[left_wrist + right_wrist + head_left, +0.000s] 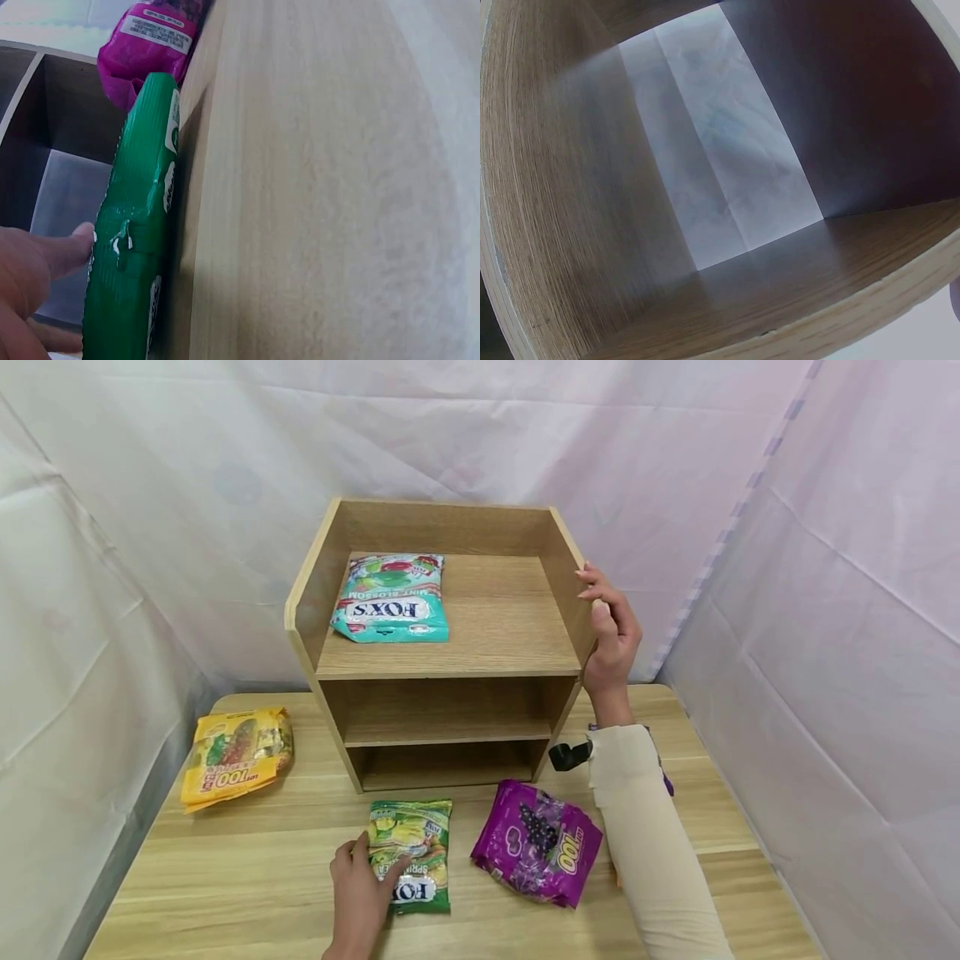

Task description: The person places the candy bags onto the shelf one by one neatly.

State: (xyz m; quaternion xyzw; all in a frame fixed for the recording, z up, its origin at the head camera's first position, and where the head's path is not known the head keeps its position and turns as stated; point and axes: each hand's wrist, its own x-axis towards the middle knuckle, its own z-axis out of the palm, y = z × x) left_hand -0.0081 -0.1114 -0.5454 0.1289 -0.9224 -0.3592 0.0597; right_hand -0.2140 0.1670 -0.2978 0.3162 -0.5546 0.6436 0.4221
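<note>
A green Fox's candy bag (431, 827) lies on the table in front of a small wooden shelf unit (487, 660). My left hand (358, 893) holds this bag by its left side, the thumb (71, 247) across its face. In the left wrist view the green bag (135, 217) stands out beside the thumb, and its far side is hidden. My right hand (613, 639) rests against the unit's right side panel, with its fingertips at the panel's edge. A teal Fox's candy bag (393, 602) lies on the unit's top, at the left.
Right of the green bag lies a purple grape candy bag (536, 843). A yellow candy bag (236, 756) sits at the table's left. Another purple package (666, 777) is partly behind the right sleeve (652, 843). White cloth (840, 610) hangs around the table (247, 877).
</note>
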